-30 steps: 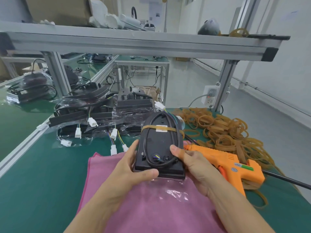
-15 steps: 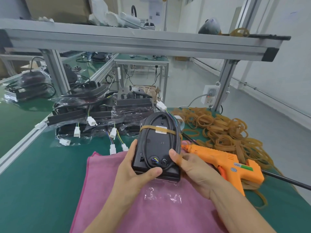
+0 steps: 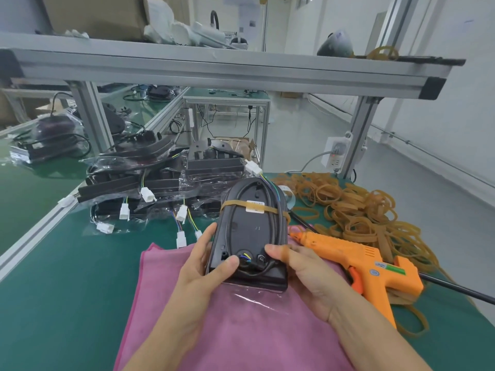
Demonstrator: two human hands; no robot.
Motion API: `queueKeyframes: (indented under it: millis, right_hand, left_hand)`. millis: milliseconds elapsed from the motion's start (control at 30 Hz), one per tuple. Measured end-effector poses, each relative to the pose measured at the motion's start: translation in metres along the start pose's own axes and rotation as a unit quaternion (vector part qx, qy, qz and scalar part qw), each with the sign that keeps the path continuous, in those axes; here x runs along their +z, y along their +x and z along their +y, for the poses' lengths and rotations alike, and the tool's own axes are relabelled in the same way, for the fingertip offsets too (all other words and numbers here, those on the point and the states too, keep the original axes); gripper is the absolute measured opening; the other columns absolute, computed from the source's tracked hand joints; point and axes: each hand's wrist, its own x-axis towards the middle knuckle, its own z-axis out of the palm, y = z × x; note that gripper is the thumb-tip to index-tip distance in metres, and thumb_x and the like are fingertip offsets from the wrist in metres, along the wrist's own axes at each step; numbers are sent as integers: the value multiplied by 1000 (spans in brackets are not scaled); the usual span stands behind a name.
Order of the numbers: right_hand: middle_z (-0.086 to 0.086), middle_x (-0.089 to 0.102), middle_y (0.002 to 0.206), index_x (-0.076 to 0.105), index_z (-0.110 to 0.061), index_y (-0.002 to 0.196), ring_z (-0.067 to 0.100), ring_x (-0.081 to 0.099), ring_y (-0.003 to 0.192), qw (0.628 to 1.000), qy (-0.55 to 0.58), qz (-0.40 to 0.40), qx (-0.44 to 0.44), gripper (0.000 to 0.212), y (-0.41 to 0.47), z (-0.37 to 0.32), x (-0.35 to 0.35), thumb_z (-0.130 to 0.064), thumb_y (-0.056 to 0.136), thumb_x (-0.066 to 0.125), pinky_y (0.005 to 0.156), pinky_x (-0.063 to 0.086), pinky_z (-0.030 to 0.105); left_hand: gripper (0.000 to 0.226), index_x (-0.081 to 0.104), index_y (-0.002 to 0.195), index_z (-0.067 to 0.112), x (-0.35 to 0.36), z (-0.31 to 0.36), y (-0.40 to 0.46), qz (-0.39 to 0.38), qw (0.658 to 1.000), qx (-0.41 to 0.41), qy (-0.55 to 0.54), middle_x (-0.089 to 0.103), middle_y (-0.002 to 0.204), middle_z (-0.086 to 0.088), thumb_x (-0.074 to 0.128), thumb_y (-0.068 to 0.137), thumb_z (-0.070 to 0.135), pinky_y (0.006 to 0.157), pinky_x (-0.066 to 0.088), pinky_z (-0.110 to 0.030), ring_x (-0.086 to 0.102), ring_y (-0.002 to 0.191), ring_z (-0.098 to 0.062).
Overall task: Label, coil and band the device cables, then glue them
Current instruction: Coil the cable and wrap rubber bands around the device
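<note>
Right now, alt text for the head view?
Both hands hold a black device over a pink cloth, its cable coiled under a rubber band with a white label. An orange glue gun and loose rubber bands lie to the right.

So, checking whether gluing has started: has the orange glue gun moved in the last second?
No. The orange glue gun lies where it was against the rubber band pile, its nozzle beside the black device.
</note>
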Motion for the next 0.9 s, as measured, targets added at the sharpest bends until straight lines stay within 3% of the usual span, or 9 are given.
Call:
queueKeyframes:
  millis: [133,233,267,333,367,433,567,733,900]
  right_hand:
    - [20,71,107,65,6,112,34,67,105,1000,11,-13,-12,36,-1,-1,-1,-19,87,65,90,54,35]
    - [12,75,93,73,-4,94,22,72,82,999,27,-9,-21,20,-2,-2,3,-21,88,64,70,55,25]
    - [10,75,88,73,-7,88,18,71,75,999,33,1,-25,18,-1,-3,4,-22,88,64,65,54,24]
    - [9,75,80,73,-8,83,15,70,67,997,69,27,-30,16,1,-7,8,-20,88,64,57,53,22]
    - [8,75,76,72,-7,82,14,70,63,995,89,41,-32,15,2,-9,10,-18,88,64,54,52,21]
    - [6,70,65,67,-8,75,14,65,54,993,98,60,-38,16,3,-12,14,-17,88,65,51,51,23]
    - [2,47,43,53,-19,46,12,46,37,992,103,47,-58,45,-1,-8,25,-14,89,64,39,39,19]
    - [6,55,58,61,-11,67,12,52,49,984,123,87,-99,20,0,-5,36,-10,85,67,45,46,20]
    - [2,49,53,54,-15,59,12,48,49,981,112,120,-108,30,1,-1,38,-12,86,66,45,41,20]
  left_hand:
    - [83,49,136,29,4,7,1,-6,999,-20,-29,67,124,3,81,62,9,102,43,-35,62,117,-15]
    - [69,54,127,33,13,18,2,32,998,1,56,68,114,15,81,65,18,86,46,-12,61,103,7]
    - [60,55,123,35,15,21,0,90,984,39,150,62,115,19,80,69,22,87,42,-9,57,103,9]
    - [40,59,113,31,23,24,-7,202,888,201,362,51,108,20,77,78,28,90,36,-16,49,101,-1]
    - [26,62,102,27,30,21,-12,201,851,277,398,51,100,19,72,79,29,84,38,-16,49,93,-2]
    - [9,65,84,22,50,9,-22,130,829,343,422,54,83,16,62,78,28,66,43,-15,49,73,3]
    - [11,65,77,20,75,-3,-16,119,834,286,457,53,69,11,72,68,19,51,40,-23,47,56,-5]
    - [19,61,69,15,80,-3,-8,187,799,294,491,54,64,3,52,74,32,39,35,-28,52,49,-20]
    - [17,62,66,14,80,-3,-7,191,802,290,487,54,64,3,56,80,23,41,39,-30,50,50,-20]
